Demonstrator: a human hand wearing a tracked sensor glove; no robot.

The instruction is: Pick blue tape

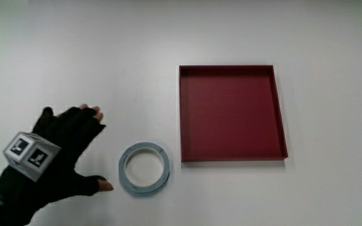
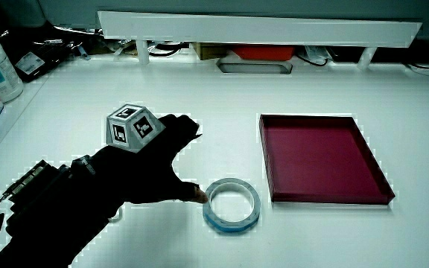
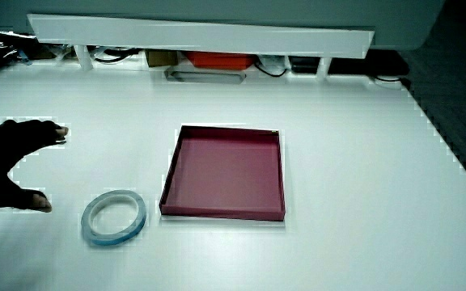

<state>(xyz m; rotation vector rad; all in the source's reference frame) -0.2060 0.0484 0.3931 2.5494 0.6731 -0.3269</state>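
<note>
The blue tape (image 1: 144, 168) lies flat on the white table (image 1: 74, 50), just beside the near corner of an empty red tray (image 1: 231, 113). The gloved hand (image 1: 55, 154) rests beside the roll, fingers spread, holding nothing, thumb tip close to its rim. A clean pick likely means pinching across the ring's wall, then lifting straight.

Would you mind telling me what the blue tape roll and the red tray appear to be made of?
The blue tape looks like a thin roll of pale blue, slightly translucent plastic film: its wall is thin and light shows through it in a side view. The red tray seems to be rigid plastic or coated board with a matte dark red finish: it has thin straight walls and no glare. Neither is certain.
</note>
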